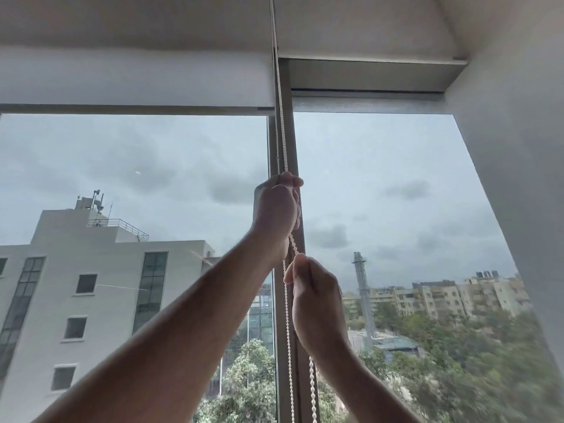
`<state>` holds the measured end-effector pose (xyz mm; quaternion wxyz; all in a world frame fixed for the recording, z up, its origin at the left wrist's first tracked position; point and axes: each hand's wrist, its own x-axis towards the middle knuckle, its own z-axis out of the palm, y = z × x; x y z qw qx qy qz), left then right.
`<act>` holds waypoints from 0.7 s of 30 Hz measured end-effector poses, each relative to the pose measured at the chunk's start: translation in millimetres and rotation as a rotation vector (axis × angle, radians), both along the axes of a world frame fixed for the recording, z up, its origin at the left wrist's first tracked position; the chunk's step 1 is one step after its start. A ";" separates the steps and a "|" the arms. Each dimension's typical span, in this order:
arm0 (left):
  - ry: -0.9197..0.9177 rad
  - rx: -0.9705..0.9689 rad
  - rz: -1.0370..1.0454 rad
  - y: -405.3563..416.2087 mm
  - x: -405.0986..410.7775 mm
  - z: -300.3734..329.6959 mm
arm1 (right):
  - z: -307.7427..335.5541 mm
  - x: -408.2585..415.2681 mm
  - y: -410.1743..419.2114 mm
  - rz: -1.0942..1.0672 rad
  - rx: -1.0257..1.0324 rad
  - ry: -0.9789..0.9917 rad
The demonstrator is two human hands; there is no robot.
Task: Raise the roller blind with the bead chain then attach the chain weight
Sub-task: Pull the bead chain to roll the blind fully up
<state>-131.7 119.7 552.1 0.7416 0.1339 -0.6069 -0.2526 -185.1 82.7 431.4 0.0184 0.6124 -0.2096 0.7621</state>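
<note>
A white bead chain [281,138] hangs in two strands along the grey window post [290,141]. My left hand [276,209] grips the chain high up, fingers curled round it. Just below, my right hand [316,303] grips the same chain, which runs on down past my wrist to the frame's bottom edge. The white roller blind [137,77] on the left pane sits high, its bottom bar near the top of the glass. The blind on the right pane [366,25] is rolled higher still. No chain weight is in view.
A white wall [518,148] closes in at the right of the window. Through the glass I see a white building [91,285], trees and distant blocks under a grey sky.
</note>
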 end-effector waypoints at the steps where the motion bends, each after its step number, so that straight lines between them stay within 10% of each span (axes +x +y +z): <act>1: -0.001 -0.013 0.017 -0.4 1.2 0.4 | 2.5 -3.5 -1.2 0.017 0.045 -0.003; 21: -0.166 -0.098 0.149 -1.3 7.6 -106.8 | 137.3 -3.9 20.8 0.460 0.342 -0.082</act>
